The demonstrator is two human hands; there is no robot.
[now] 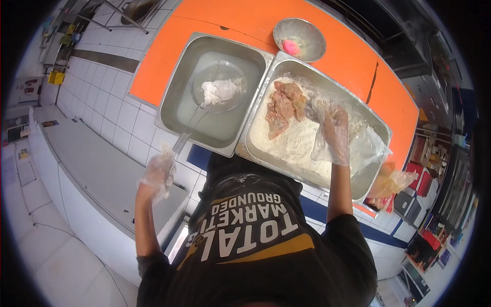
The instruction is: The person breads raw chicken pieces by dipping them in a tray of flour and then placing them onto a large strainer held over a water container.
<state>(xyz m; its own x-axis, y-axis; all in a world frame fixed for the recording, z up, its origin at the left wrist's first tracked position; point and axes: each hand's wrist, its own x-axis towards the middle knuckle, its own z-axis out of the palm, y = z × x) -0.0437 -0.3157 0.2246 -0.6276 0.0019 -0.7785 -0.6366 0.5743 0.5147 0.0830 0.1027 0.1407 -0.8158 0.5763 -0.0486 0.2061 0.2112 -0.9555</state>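
Observation:
My left hand (pixel 158 172), in a clear plastic glove with flour stuck to it, grips the handle of a wire-mesh skimmer (pixel 187 134). The skimmer's round basket is in cloudy liquid inside a steel pan (pixel 165 109), with a flour-coated piece of meat (pixel 219 91) in it. My right hand (pixel 334 128), also gloved, is over a second steel pan (pixel 245 134) of flour (pixel 289 147). Its fingers are bent near the flour; whether they hold anything is hidden. Raw seasoned meat (pixel 284 107) lies on the flour left of this hand.
A clear plastic bag (pixel 368 147) lies at the right end of the flour pan. Behind the pans, a metal bowl (pixel 316 48) holding a pink object (pixel 290 47) sits on the orange tabletop (pixel 238 21). Another plastic bag (pixel 395 182) rests by the pan's right corner. A low white counter (pixel 103 172) stands at left.

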